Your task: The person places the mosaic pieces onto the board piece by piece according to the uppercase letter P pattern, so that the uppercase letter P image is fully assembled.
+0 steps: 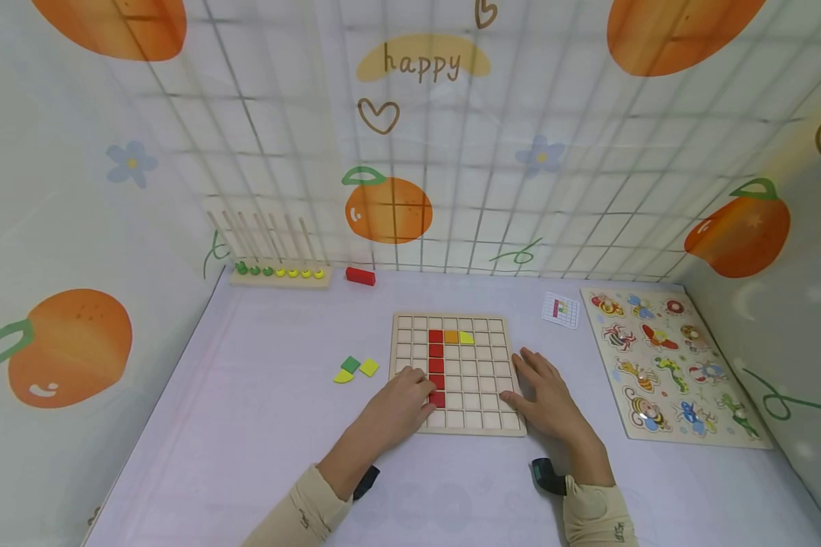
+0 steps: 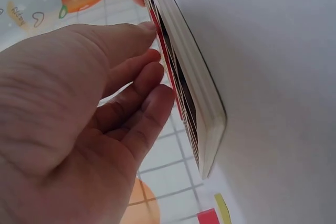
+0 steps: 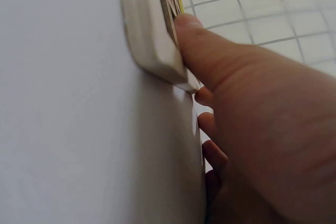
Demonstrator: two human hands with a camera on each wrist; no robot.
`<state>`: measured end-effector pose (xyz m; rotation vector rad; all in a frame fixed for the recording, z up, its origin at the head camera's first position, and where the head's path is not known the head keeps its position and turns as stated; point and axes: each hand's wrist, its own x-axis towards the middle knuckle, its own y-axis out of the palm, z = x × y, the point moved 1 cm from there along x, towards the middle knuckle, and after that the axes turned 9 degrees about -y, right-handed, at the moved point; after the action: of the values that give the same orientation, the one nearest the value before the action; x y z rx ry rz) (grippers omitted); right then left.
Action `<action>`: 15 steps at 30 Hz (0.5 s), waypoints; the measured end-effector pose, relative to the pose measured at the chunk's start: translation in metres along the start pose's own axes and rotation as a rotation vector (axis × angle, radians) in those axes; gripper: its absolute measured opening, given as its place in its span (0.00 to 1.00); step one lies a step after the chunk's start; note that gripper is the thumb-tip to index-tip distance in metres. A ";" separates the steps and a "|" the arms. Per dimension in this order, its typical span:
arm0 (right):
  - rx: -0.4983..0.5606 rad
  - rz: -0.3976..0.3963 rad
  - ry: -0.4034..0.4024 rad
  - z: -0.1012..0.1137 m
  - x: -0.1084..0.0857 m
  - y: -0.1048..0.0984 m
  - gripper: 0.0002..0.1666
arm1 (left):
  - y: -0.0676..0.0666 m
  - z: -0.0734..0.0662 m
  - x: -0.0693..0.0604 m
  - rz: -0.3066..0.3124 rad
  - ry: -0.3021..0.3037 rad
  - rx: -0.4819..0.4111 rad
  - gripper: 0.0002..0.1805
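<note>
A wooden grid board (image 1: 479, 416) lies on the table, with a column of red square tiles (image 1: 436, 350) in it. At the column's top, an orange square tile (image 1: 451, 337) and a yellow quarter-round tile (image 1: 467, 338) continue the row to the right. My left hand (image 1: 400, 403) is over the board's lower left, its thumb and fingertips touching around the lower red tiles; in the left wrist view a gap shows between thumb and fingers. My right hand (image 1: 547, 395) rests at the board's right edge, thumb (image 3: 197, 35) on top and fingers extended alongside.
Left of the board lie a green tile (image 1: 350, 365), a yellow square tile (image 1: 369, 368) and a yellow quarter-round tile (image 1: 343, 376). Behind are a peg rack with beads (image 1: 280, 281), a red block (image 1: 360, 276) and a pattern card (image 1: 560, 310). An insect puzzle board (image 1: 677, 365) lies right.
</note>
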<state>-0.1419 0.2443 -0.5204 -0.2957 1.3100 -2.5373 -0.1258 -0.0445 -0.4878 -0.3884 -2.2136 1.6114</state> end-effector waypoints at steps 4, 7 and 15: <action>0.000 0.001 0.006 0.002 0.000 0.000 0.48 | 0.002 0.001 0.001 -0.014 0.020 -0.006 0.10; -0.001 0.000 0.012 0.002 -0.001 0.000 0.49 | 0.002 0.001 0.001 -0.019 0.026 -0.004 0.10; -0.006 0.005 0.023 0.000 0.000 0.001 0.49 | 0.003 0.002 0.002 -0.017 0.017 -0.010 0.10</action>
<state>-0.1414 0.2438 -0.5210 -0.2648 1.3254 -2.5398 -0.1282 -0.0445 -0.4908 -0.3838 -2.2074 1.5829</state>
